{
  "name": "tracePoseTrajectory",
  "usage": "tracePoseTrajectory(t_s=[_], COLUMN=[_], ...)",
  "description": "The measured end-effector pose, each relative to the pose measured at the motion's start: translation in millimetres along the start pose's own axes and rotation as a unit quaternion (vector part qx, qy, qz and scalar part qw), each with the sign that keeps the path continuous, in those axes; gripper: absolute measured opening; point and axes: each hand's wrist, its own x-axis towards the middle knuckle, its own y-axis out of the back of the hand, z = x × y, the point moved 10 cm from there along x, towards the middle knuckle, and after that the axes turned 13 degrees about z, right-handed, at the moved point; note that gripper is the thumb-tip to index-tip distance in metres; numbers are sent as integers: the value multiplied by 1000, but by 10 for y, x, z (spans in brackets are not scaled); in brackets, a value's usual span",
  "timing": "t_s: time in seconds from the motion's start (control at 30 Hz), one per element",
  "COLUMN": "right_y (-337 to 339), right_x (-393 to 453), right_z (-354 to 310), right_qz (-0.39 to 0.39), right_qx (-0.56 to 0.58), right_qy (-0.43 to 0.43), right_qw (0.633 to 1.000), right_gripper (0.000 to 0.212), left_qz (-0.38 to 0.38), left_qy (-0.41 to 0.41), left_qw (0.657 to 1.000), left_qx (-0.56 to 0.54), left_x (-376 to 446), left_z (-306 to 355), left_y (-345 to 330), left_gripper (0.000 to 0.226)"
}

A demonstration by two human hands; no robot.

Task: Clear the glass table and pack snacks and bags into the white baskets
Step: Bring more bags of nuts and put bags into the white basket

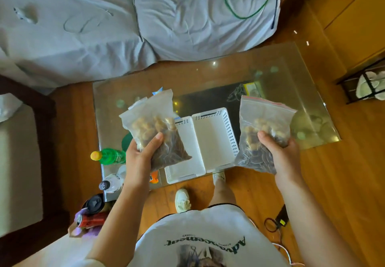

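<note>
Head view shows the fingers [155, 141] of the left hand [138, 158] wrapped around the lower part of a clear plastic bag of pale nuts and dark seeds [155, 129], thumb across the front, while the right hand [281, 154] grips a second clear zip bag with a red seal strip and similar contents [263, 133] the same way. Both bags are held upright in the air, one over each side of two white perforated plastic baskets [212, 139] that sit side by side at the near edge of the rectangular glass table [229, 73]. Judging by this, the step is lowering each bag into a basket. It would go best to lay them flat, seal end toward the far wall, so the loose contents spread and leave room. A green plastic bottle with a yellow cap [109, 156] and a clear bottle [112, 181] lie near the left hand and are not yet packed.
</note>
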Motion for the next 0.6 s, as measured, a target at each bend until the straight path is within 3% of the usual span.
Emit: tracePoseTrajectory(t_s=[0.23, 0.37, 0.5, 0.6], right_y=[-770, -1337, -1874, -2169], right_x=[1187, 1823, 2412, 2805], right_z=[-217, -99, 325, 811], right_qz=[-66, -99, -103, -100], right_qx=[-50, -78, -99, -109], right_qy=[-18, -27, -33, -55], right_qw=[996, 992, 989, 988], right_gripper=[26, 24, 32, 38], left_qz=[109, 96, 79, 76], left_qy=[21, 36, 51, 68], left_qw=[994, 994, 994, 992], left_qx=[1, 36, 58, 79], left_x=[538, 1011, 1688, 2215], left_z=[-118, -336, -704, -1096], left_y=[-565, -1173, -1698, -1942], left_gripper=[16, 31, 17, 20])
